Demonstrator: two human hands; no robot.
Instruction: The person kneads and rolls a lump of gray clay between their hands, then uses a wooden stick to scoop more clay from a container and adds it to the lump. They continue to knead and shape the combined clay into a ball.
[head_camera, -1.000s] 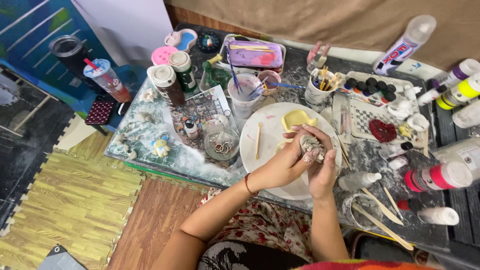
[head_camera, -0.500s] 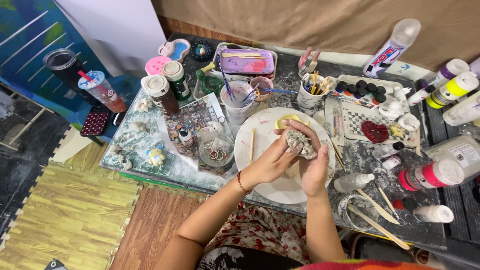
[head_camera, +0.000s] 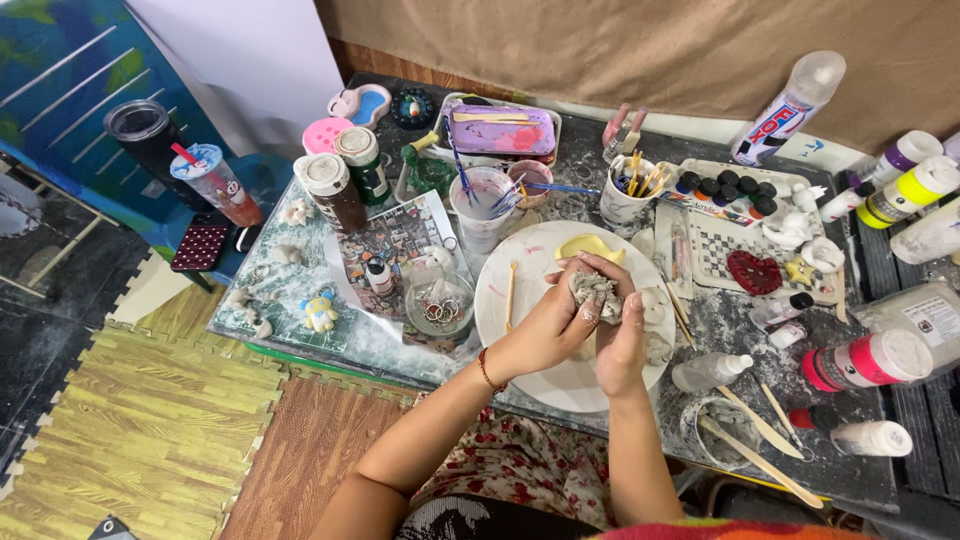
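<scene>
A grey clay lump (head_camera: 596, 292) is clenched between the left hand (head_camera: 548, 325) and right hand (head_camera: 620, 345), held just above the white plate (head_camera: 530, 270), near a yellow piece (head_camera: 590, 247).

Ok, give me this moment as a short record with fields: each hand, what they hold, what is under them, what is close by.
left hand: cupped against the grey clay lump
right hand: pressed on the lump's other side
held thing: clay lump, pinched between both hands
beneath: round white plate
on plate: wooden stick, yellow piece
nearby: glass bowl of rings; cup of brushes
</scene>
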